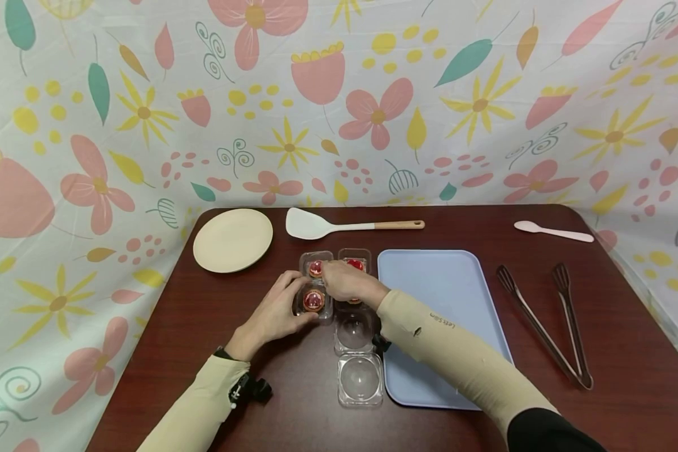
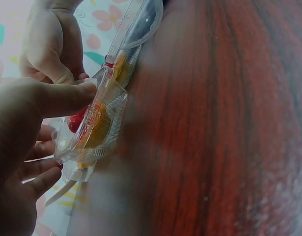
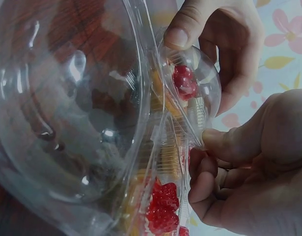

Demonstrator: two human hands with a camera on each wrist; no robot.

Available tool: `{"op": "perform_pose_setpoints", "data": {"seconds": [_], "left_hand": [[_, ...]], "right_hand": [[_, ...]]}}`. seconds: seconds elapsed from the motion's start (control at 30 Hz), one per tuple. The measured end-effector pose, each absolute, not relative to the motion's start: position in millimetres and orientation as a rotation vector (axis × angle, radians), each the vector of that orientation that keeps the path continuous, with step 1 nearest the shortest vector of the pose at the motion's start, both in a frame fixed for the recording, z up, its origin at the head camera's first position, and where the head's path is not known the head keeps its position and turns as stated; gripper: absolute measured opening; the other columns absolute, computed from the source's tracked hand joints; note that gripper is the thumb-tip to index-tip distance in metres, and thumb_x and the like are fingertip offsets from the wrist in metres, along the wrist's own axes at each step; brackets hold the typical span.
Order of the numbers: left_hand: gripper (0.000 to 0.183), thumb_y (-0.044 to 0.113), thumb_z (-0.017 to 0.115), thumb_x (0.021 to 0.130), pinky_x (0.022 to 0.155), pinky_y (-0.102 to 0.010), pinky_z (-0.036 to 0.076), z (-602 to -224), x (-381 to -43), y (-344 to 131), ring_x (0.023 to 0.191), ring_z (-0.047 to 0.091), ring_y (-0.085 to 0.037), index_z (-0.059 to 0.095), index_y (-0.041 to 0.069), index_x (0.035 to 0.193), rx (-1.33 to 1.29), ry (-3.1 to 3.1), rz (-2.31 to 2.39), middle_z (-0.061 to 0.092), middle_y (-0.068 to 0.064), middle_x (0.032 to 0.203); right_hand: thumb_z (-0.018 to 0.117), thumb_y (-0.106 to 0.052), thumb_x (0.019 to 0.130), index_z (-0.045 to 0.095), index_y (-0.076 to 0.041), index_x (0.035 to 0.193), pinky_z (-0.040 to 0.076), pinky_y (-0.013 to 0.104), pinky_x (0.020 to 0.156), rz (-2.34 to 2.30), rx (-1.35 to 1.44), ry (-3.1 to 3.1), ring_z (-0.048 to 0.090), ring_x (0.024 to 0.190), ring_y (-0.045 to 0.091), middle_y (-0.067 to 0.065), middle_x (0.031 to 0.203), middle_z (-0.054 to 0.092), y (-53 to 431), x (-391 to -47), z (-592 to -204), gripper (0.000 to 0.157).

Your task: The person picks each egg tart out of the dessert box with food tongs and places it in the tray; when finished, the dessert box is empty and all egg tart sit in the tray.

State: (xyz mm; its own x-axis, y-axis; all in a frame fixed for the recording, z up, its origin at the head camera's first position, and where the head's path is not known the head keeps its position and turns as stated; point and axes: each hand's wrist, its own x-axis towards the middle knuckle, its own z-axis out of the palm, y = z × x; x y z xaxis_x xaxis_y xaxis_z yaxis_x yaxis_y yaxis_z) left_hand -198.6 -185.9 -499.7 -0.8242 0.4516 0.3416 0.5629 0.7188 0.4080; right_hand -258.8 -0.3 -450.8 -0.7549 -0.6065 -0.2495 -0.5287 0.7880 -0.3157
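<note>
My left hand (image 1: 271, 314) held the domed clear plastic tart box (image 1: 314, 301) between thumb and fingers on the desk (image 1: 164, 358), left of the blue tray (image 1: 429, 276); my right hand (image 1: 349, 280) pinched its edge.

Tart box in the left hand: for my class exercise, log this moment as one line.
left hand: holds lidded tart box | right hand: pinches its edge | blue tray: right of tart box | spatula: beyond tart box
</note>
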Motion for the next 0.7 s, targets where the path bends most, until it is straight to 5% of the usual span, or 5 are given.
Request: {"op": "perform_pose_setpoints", "data": {"seconds": [0.07, 0.2, 0.7], "left_hand": [[0.069, 0.029, 0.088, 0.068, 0.101, -0.039, 0.044, -499.8, -198.3, -185.8, 0.116, 0.052, -0.024, 0.059, 0.005, 0.125, -0.810, -2.702, -0.752, 0.052, -0.009, 0.122], [0.069, 0.028, 0.088, 0.068, 0.101, -0.040, 0.043, -500.4, -198.2, -185.7, 0.116, 0.052, -0.024, 0.059, 0.004, 0.126, -0.812, -2.692, -0.754, 0.051, -0.009, 0.122], [0.070, 0.028, 0.088, 0.069, 0.102, -0.040, 0.043, -502.5, -198.5, -185.4, 0.118, 0.050, -0.024, 0.059, 0.003, 0.127, -0.804, -2.695, -0.755, 0.051, -0.009, 0.124]], "right_hand": [[0.051, -0.001, 0.093, 0.060, -0.004, 0.098, 0.047, 0.032, 0.074, -0.358, -0.874, 2.651, 0.056, 0.079, 0.019, 0.005, 0.083, 0.058, -0.2, -259.1, -450.9, 0.011], [0.050, 0.004, 0.089, 0.049, -0.011, 0.072, 0.037, 0.027, 0.058, -0.459, -0.857, 2.666, 0.043, 0.062, 0.016, 0.000, 0.066, 0.046, 0.9, -259.2, -450.8, 0.023], [0.052, 0.007, 0.084, 0.056, -0.009, 0.076, 0.045, 0.030, 0.070, -0.529, -0.812, 2.725, 0.052, 0.077, 0.019, 0.004, 0.078, 0.055, 2.3, -255.9, -450.6, 0.018]]}}
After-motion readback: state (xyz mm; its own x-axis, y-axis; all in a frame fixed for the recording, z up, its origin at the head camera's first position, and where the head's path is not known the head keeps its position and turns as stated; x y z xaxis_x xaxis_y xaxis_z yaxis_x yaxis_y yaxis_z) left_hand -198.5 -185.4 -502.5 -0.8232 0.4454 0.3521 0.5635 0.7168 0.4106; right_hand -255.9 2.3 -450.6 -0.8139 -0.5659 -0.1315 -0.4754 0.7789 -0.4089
